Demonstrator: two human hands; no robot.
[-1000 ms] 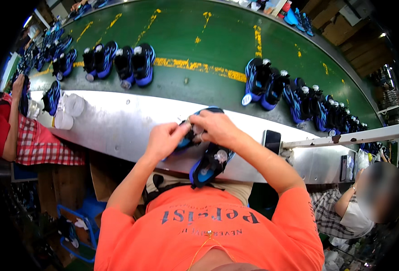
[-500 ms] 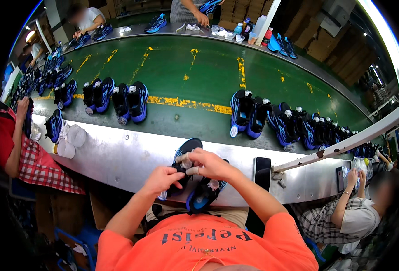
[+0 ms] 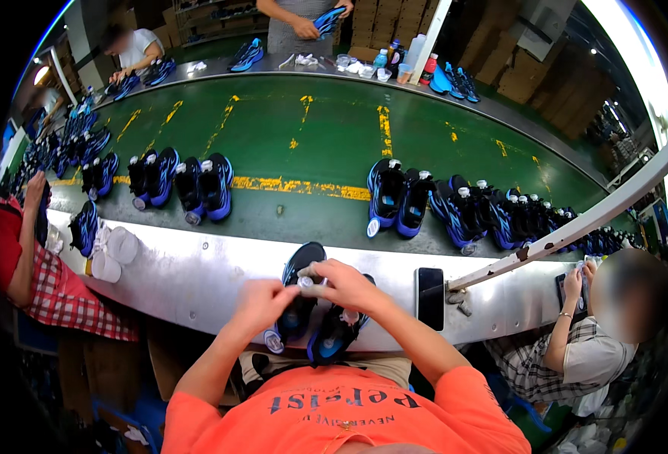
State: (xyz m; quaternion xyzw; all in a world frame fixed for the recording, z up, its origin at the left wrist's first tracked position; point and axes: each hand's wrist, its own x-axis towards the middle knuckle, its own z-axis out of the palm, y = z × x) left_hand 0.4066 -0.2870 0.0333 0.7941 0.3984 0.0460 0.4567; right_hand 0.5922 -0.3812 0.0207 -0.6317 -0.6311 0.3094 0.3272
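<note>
A black-and-blue sneaker (image 3: 295, 318) lies in front of me on the metal ledge, toe pointing away. Over its opening, my right hand (image 3: 341, 286) pinches a small whitish round piece (image 3: 304, 282); pale covers sit on some of its fingertips. Close against that piece is my left hand (image 3: 261, 303), its fingers drawn together and slightly blurred; whatever they hold is hidden. A second sneaker (image 3: 329, 342) stands to the right, partly under my right forearm, with a whitish piece at its collar. A round pale tag (image 3: 273, 340) hangs beside the first sneaker.
Beyond the metal ledge (image 3: 198, 280) runs a green belt (image 3: 288, 151) with several pairs of similar sneakers (image 3: 398, 198). A phone (image 3: 429, 299) lies right of my hands, beside a white metal post (image 3: 568, 212). White cups (image 3: 107, 266) stand left. Co-workers sit on both sides and work across the belt.
My left hand has moved slightly inward and reads blurred. The right hand keeps its pinch above the sneaker. The co-worker across the belt has lifted a shoe with both hands. The view has shifted slightly.
</note>
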